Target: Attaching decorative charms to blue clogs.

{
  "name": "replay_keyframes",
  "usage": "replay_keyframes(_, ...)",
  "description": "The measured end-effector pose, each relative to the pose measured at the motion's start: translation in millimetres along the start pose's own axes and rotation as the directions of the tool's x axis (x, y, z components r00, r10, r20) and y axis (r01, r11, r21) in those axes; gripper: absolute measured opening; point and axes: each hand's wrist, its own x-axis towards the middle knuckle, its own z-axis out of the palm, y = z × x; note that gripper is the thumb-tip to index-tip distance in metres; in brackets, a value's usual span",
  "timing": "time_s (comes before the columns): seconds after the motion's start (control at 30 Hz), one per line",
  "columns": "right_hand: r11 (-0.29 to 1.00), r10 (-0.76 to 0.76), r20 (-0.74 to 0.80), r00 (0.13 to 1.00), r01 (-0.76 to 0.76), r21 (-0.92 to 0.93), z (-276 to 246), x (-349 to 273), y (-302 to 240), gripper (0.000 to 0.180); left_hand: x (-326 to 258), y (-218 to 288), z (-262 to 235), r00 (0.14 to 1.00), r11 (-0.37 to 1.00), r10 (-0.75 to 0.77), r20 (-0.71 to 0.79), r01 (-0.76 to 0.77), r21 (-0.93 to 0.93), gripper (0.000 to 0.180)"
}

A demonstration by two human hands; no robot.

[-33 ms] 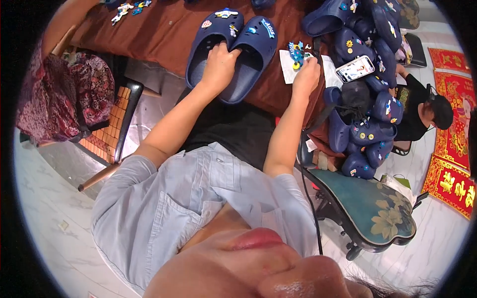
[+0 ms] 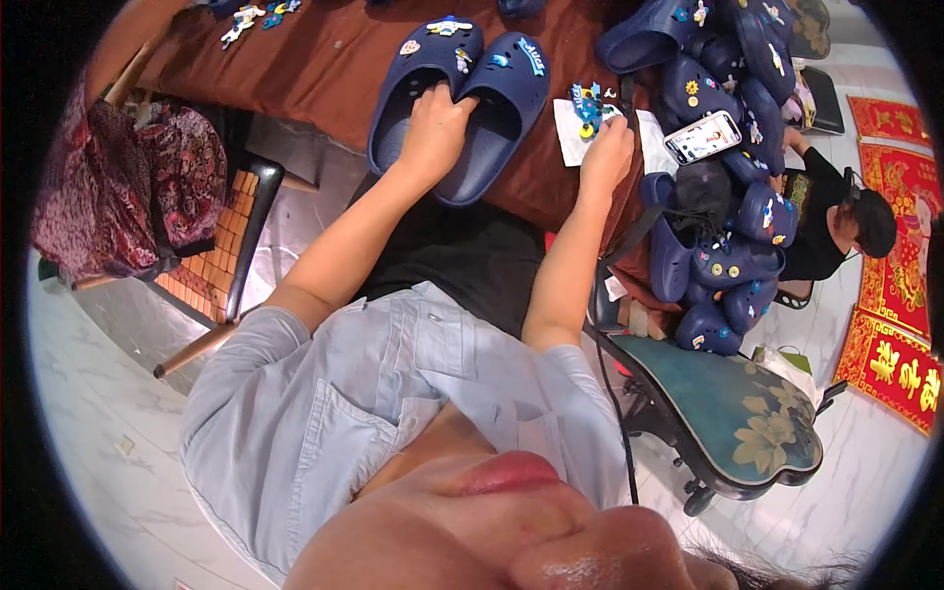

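Note:
A pair of navy clogs [image 2: 516,93] lies side by side at the table edge, openings toward me, with colourful charms on their tops. My left hand [image 2: 436,133] is closed around their adjoining inner sides, its fingertips hidden inside the openings. To the right, my right hand [image 2: 608,152] reaches over a small pile of blue, yellow and white shoe charms [image 2: 588,108] on a white paper [image 2: 568,147]. Its thumb and fingers pinch together at a whitish charm on the pile's right side, mostly covered by the fingertips.
Many decorated navy clogs [image 2: 733,261] are heaped at the right, with a lit phone [image 2: 702,138] among them. More charms [image 2: 241,25] lie at the far left of the brown tablecloth [image 2: 295,69]. A green stool [image 2: 723,408], a wooden chair [image 2: 221,261] and two other people are nearby.
The picture on the phone's screen differs slightly. Both my hands and the pair of clogs stay where they were.

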Motion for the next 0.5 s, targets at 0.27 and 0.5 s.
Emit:
replay_keyframes(0.27,0.997,-0.016,-0.128,0.992,0.026,0.077,0,8,-10,0.021,-2,-1,-2,1.000,1.000,0.006,-0.001,-0.006,-0.011,0.034)
replay_keyframes(0.5,0.843,-0.200,-0.015,0.980,0.180,0.507,3,43,-80,0.035,-3,-2,0,0.999,1.000,0.029,-0.033,-0.029,-0.008,0.032)
